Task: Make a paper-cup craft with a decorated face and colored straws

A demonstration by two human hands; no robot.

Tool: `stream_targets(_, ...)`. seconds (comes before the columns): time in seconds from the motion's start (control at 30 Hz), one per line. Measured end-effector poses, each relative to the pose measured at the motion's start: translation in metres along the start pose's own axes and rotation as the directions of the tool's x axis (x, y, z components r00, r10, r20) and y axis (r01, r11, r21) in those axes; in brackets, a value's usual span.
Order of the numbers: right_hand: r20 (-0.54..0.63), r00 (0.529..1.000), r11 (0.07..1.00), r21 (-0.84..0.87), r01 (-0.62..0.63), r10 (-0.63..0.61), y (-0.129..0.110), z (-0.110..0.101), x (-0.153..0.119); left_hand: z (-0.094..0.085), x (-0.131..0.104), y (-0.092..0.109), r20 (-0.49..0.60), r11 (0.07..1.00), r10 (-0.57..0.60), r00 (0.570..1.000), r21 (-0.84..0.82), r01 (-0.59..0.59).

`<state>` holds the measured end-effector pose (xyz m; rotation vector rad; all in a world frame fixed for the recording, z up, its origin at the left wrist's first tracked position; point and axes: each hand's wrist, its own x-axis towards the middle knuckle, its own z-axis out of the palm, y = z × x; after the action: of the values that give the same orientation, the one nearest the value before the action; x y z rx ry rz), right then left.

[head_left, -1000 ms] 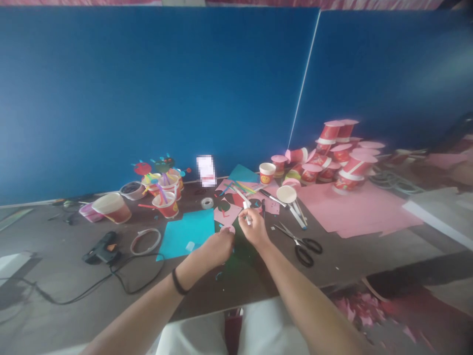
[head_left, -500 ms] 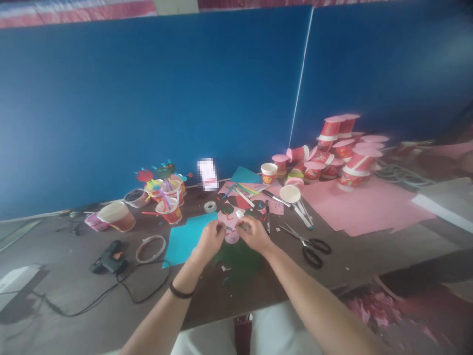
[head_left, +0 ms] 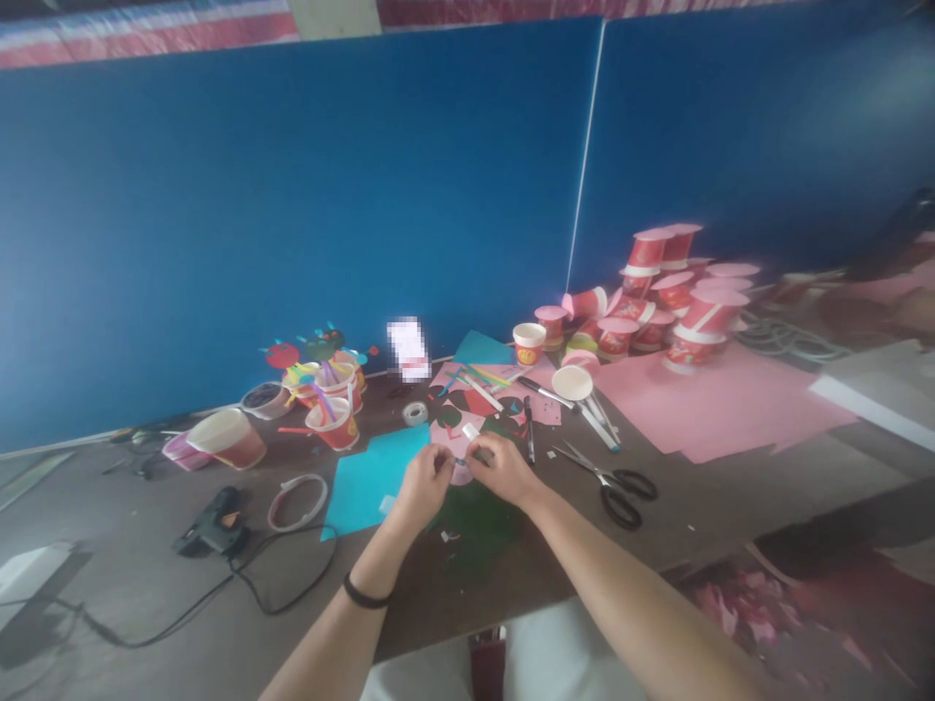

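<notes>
Over the middle of the table, my left hand [head_left: 430,484] and my right hand [head_left: 504,469] meet with their fingertips pinched close together. A small white piece [head_left: 469,430] sticks up from the right fingertips. Whatever lies between the left thumb and finger is too small to name. Behind and below the fingers is pink paper [head_left: 444,438], partly covered by the hands, with dark green round pieces [head_left: 447,417] and small red bits on it. Dark green paper [head_left: 478,526] lies under the wrists, and a blue sheet [head_left: 365,482] is beside my left hand.
Scissors [head_left: 610,484], a black pen [head_left: 530,428] and markers lie to the right. Left are a glue gun [head_left: 213,523] with its cord, a tape roll [head_left: 297,501] and decorated cups [head_left: 334,424]. Red cups with pink discs [head_left: 691,341] pile at the back right, near pink sheets [head_left: 730,404].
My hands have drawn slightly closer together and the left has turned a little, still pinched. The view has shifted slightly; the other things on the table look unchanged.
</notes>
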<state>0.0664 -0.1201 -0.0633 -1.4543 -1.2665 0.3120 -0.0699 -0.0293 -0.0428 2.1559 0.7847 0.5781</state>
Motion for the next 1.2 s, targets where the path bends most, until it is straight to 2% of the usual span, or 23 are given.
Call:
stream_targets(0.27, 0.02, 1.0, 0.999, 0.028, -0.02, 0.02, 0.0014, -0.0016, 0.001, 0.0018, -0.0006, -0.0005, 0.006, 0.982, -0.095, 0.995, -0.163, 0.095)
stream_targets(0.43, 0.002, 0.999, 0.998, 0.055, -0.04, 0.04, 0.001, -0.0024, 0.002, 0.005, 0.0004, -0.0025, 0.017, 0.945, -0.176, 0.984, -0.277, 0.173)
stream_targets(0.6, -0.031, 0.998, 0.997, 0.054, -0.062, 0.063, 0.0008, -0.0033, 0.0023, 0.0064, 0.001, -0.0012, 0.032, 0.915, -0.209, 0.977, -0.347, 0.207)
stream_targets(1.0, -0.017, 0.998, 0.997, 0.043, -0.065, 0.066, -0.0008, -0.0024, 0.0021, 0.0071, -0.0004, 0.0009, 0.07, 0.894, -0.215, 0.974, -0.387, 0.226)
stream_targets(1.2, -0.026, 0.997, 0.996, 0.063, -0.067, 0.068, 0.003, -0.0017, 0.0022, 0.0092, 0.0003, -0.0018, 0.032, 0.891, -0.214, 0.976, -0.402, 0.209)
